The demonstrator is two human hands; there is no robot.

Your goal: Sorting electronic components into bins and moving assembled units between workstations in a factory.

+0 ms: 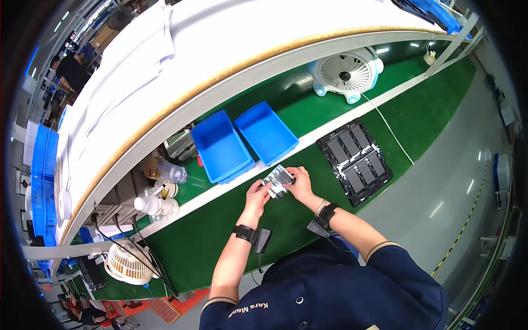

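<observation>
Over the green worktop (220,242), both hands grip one small flat piece with a shiny, mirror-like face and dark parts (279,177); its exact kind cannot be made out. My left hand (257,199) pinches its left edge. On the opposite edge, the fingers of my right hand (301,185) are closed around the dark end. Just beyond the hands stand two blue bins, a left bin (221,144) and a right bin (267,132). A black tray (358,201) holding several dark rectangular pieces lies to the right of my right hand.
A white fan (345,72) stands at the back, its cable crossing the worktop. White bottles (157,205) and a clear jar (175,173) are on the left, near a cream fan (129,261). A raised white shelf (231,33) spans the far side. Wrist straps with cords hang from both wrists.
</observation>
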